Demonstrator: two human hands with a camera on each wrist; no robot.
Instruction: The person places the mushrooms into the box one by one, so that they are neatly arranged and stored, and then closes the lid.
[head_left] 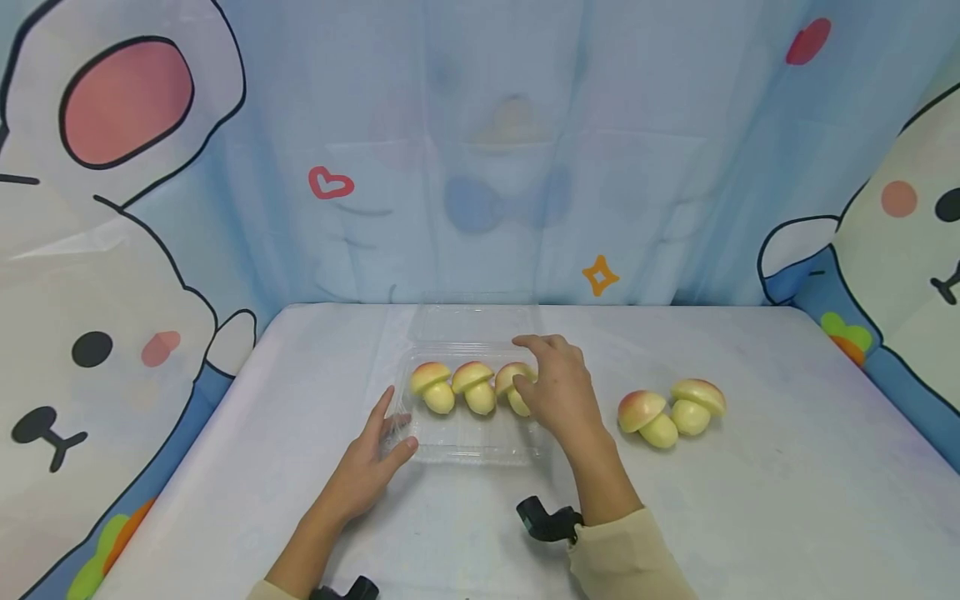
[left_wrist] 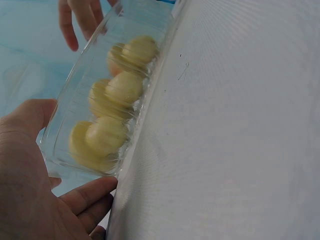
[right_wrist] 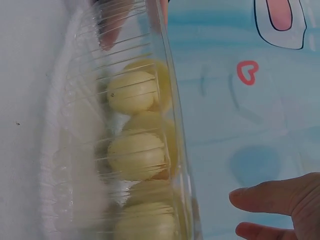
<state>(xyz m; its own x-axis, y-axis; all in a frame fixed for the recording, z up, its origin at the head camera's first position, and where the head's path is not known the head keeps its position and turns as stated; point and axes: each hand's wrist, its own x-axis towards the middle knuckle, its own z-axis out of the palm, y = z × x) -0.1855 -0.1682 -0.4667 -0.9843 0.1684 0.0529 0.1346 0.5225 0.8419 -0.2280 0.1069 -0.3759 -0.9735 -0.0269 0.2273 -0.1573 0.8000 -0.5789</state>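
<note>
A clear plastic box [head_left: 465, 450] with its lid [head_left: 476, 323] raised at the back lies on the table. Inside, a row of yellow toy mushrooms with reddish caps: a left one [head_left: 432, 387], a middle one [head_left: 475, 387] and a right one [head_left: 512, 382]. My left hand [head_left: 367, 471] touches the box's left end with spread, fairly straight fingers; the left wrist view puts its thumb [left_wrist: 42, 112] at the rim. Over the box's right end hovers my right hand [head_left: 558, 387], thumb and fingers apart, partly covering the right mushroom. The right wrist view shows nothing between its thumb and finger.
Two more toy mushrooms, one [head_left: 647, 418] and another [head_left: 697, 406], lie side by side on the white table [head_left: 787, 500] to the right of the box. Behind the table hangs a blue cartoon curtain [head_left: 465, 225].
</note>
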